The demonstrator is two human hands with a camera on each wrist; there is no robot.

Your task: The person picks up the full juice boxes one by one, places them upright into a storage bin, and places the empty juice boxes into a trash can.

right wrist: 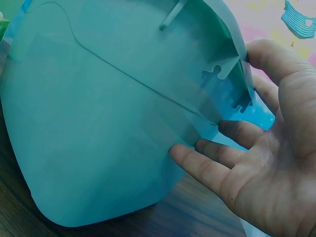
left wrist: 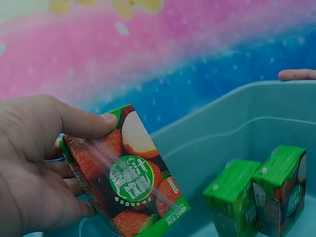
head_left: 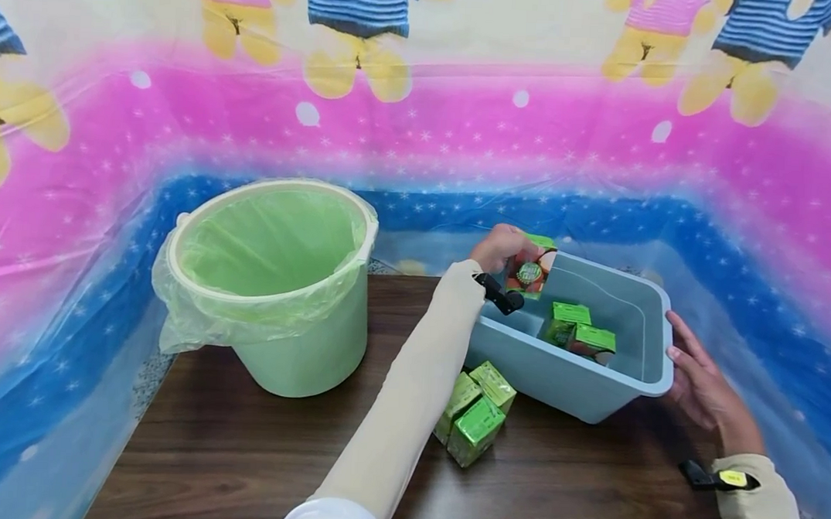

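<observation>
My left hand (head_left: 505,246) grips a lychee juice carton (left wrist: 133,177) between thumb and fingers, above the left end of a blue-grey plastic bin (head_left: 543,373). The carton's red fruit picture and green round label face the left wrist camera. Inside the bin stand two green-topped juice cartons (left wrist: 256,192), side by side. My right hand (head_left: 705,388) holds the bin's right end, its thumb at the rim and its other fingertips (right wrist: 180,153) against the outer wall below. Several more green-topped cartons (head_left: 478,429) stand together on the table in front of the bin.
A green bucket (head_left: 307,355) with a clear plastic liner over its rim stands at the left of the dark wooden table (head_left: 239,468). A patterned pink and blue cloth (head_left: 449,129) hangs behind and along both sides.
</observation>
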